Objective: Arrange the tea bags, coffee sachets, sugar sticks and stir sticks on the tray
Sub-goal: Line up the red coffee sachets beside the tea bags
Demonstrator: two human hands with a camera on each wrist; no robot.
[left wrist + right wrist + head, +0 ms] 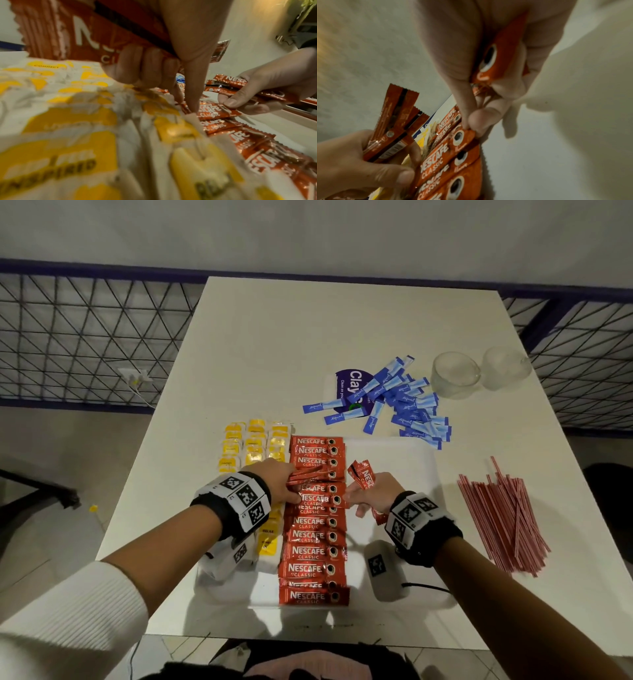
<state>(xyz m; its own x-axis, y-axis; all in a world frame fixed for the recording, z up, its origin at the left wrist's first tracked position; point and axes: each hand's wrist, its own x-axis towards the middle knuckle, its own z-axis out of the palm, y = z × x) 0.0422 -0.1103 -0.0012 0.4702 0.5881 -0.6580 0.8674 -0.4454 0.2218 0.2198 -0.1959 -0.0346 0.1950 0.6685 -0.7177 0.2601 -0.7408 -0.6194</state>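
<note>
Tray [394,453] holding tea bags [255,441], coffee sachets [310,553], both grips pinching sachets.

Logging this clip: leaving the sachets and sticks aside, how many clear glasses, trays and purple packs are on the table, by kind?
clear glasses: 2
tray: 1
purple pack: 1
Total: 4

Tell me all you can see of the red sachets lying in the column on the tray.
The sachets are glossy red foil, marked NESCAFE CLASSIC with a cup picture. They lie flat, overlapping, in one column on the white tray, beside the tea bags. The left hand and right hand touch one mid-column.
</note>
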